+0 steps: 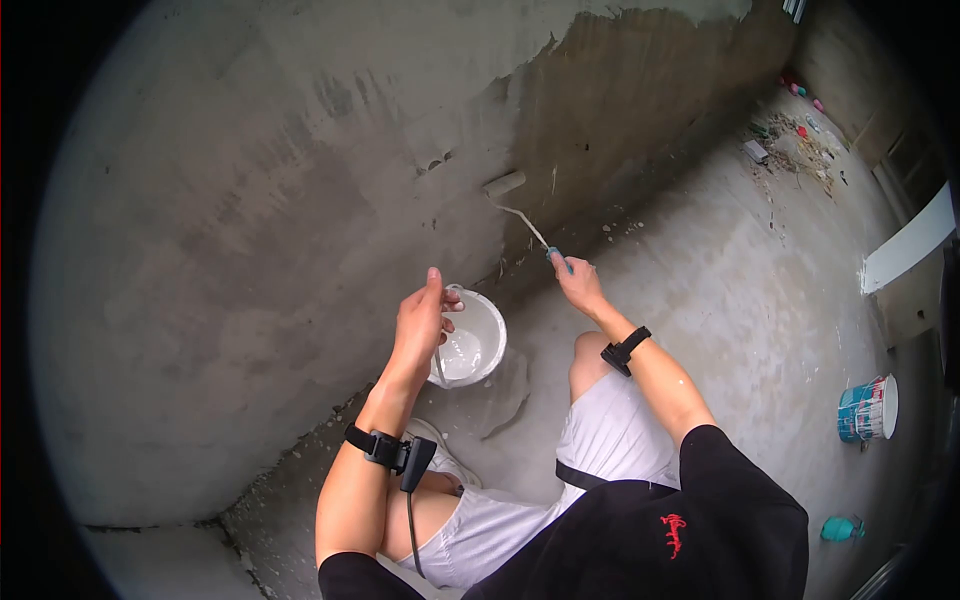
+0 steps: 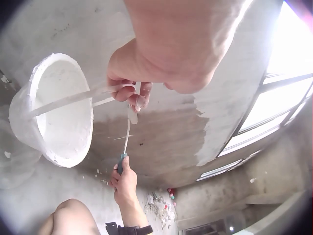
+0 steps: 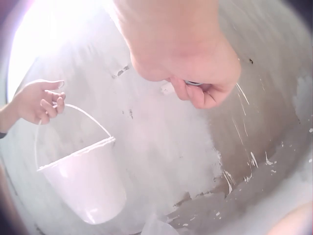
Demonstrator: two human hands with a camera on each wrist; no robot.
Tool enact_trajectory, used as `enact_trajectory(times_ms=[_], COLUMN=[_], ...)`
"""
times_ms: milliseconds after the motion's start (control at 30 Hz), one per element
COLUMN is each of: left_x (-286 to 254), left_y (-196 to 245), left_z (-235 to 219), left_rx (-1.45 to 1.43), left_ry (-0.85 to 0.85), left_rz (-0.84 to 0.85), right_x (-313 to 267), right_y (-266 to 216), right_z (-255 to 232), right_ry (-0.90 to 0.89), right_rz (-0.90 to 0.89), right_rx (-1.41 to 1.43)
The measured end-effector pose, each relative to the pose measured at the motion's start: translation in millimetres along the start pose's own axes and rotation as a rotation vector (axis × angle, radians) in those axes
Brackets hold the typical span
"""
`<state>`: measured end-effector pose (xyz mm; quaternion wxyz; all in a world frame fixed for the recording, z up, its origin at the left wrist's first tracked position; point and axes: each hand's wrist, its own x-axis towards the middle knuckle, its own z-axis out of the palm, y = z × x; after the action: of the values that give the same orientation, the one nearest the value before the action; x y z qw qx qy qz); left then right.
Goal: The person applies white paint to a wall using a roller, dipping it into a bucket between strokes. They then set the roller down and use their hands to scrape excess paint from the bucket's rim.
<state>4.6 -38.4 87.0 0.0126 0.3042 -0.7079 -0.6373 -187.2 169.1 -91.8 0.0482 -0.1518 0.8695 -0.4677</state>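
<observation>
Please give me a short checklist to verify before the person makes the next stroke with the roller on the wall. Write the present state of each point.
1. Right hand holds the roller handle firmly: ok, fingers are curled round it.
2. Roller lies against the wall: ok, it seems to touch at the edge of the darker wet patch.
3. Left hand keeps its grip on the bucket handle: ok, fingers hook it.
4. Bucket hangs level: not ok, it tilts.
5. Bucket still has paint: ok, white liquid shows inside.
6. Roller carries enough paint: cannot tell.
</observation>
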Motion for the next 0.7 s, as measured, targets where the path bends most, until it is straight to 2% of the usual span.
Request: enact_trajectory(times_ms=[233,367,533,700], left_x=[-1.8,-0.7,0.6,0.6], left_y=[3.8,0.1,-1.4,0.8], left_z=[3.5,2.7,2.9,2.3], left_rx=[0.009,0.017,0.015,0.024], left_ry=[-0.020,-0.021,-0.009,0.004], left_rz=[-0.003,-0.001,-0.011,-0.025], right_x=[30.3,49.3,78.4,73.8], right_y=[-49.0,-87.3,-132.0,-125.9], right_z=[-37.2,-60.7,-93.5,-85.2], right_ry=[0.118,0.136,0.211,0.255], right_rz=[-0.130,-0.111,-0.183,-0.206], right_rx=[0.174,0.256,0.342,0.241])
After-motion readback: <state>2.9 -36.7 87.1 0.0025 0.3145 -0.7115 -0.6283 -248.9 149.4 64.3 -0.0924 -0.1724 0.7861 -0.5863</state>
